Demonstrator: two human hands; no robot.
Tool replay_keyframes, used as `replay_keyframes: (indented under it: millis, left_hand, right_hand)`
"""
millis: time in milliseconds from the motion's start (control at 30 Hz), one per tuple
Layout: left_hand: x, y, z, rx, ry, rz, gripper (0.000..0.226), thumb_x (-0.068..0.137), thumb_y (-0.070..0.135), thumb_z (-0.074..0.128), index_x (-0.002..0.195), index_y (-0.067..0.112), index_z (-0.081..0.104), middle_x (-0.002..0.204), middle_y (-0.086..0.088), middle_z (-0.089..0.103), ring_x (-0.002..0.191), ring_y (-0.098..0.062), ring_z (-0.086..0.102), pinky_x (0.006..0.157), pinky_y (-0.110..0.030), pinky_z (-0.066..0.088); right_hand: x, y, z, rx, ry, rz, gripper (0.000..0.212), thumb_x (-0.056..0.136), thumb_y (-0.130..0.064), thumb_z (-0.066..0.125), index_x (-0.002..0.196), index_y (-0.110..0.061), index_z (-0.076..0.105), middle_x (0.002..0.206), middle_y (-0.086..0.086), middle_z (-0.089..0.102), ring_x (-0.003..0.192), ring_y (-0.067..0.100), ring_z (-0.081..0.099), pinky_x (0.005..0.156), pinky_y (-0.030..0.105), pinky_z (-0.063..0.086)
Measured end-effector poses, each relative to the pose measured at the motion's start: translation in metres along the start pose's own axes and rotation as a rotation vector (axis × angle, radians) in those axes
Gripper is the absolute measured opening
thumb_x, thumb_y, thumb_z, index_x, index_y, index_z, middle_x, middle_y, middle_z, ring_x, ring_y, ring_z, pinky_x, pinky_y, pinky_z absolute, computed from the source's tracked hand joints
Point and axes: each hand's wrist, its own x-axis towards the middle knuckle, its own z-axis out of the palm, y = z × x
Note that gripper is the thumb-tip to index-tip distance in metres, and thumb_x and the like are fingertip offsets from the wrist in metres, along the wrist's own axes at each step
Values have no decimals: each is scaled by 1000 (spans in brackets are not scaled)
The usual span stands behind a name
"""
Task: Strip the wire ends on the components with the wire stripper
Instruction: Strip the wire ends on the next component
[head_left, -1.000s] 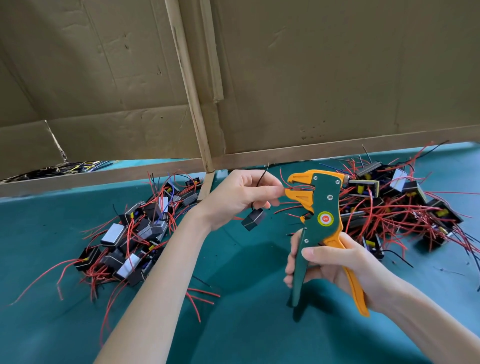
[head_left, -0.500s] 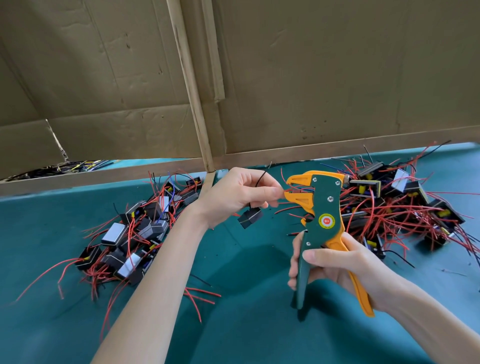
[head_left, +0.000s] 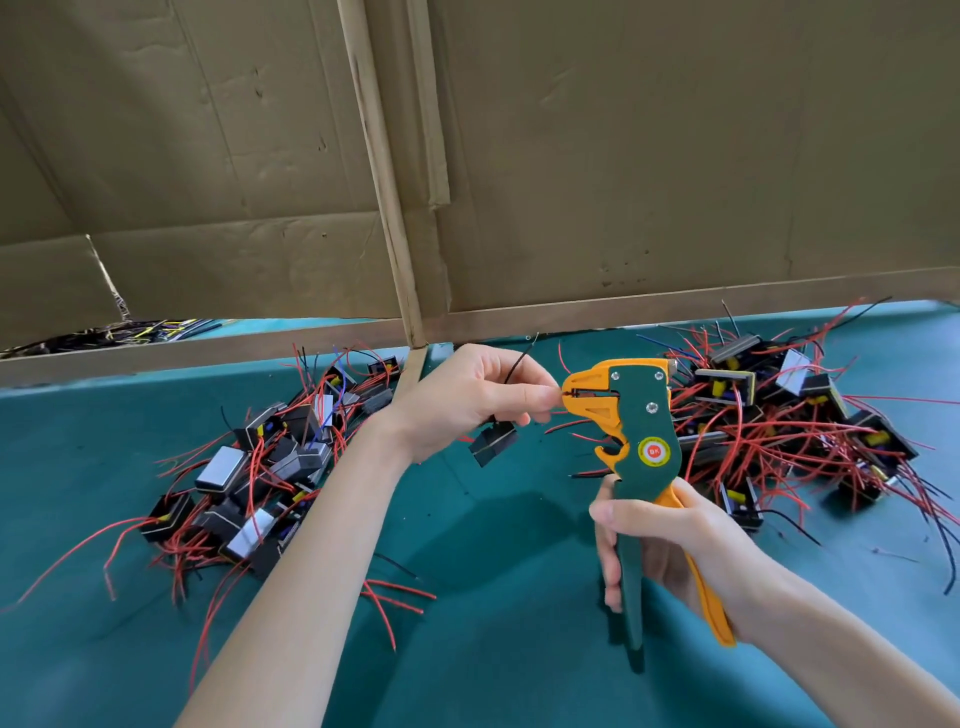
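Well left of the wire stripper lies 1 heap of red-wired components. Nearer it, the left hand pinches a wire at the stripper's orange nose, with a black component dangling beneath. The right hand grasps both handles below. Just right of the stripper sprawls a 2nd heap.
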Motion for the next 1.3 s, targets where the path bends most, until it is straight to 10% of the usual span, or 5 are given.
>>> replay_keyframes:
  millis: [200,433,633,1300]
  left_hand:
    - [8,-16,11,-104,42,-60,14,95,11,56,83,17,50,78,5,65,65,-11,52,61,-17,45]
    - [13,-30,22,-84,60,-68,32,105,6,27,101,10,58,88,9,59,67,9,53,72,-15,43]
    - [10,-28,8,104,147,10,31,101,4,41,101,20,67,72,31,63,71,9,53,72,-9,43]
    - [8,-32,-4,-53,288,90,21,80,-5,69,85,14,73,74,3,72,58,-7,63,67,-16,50]
  right_hand:
    - [3,5,1,-15,235,65,34,64,-33,71,54,-10,48,51,16,46,41,25,42,40,28,40]
    - [13,4,-7,233,85,18,15,68,-17,66,75,-5,70,75,25,63,70,42,67,62,45,58]
    - [15,6,-15,211,60,-19,16,69,-18,69,79,-6,72,79,26,65,75,43,68,66,45,58]
    - [14,4,-13,106,45,-7,15,72,-17,66,79,-5,72,80,29,65,75,45,68,67,47,58]
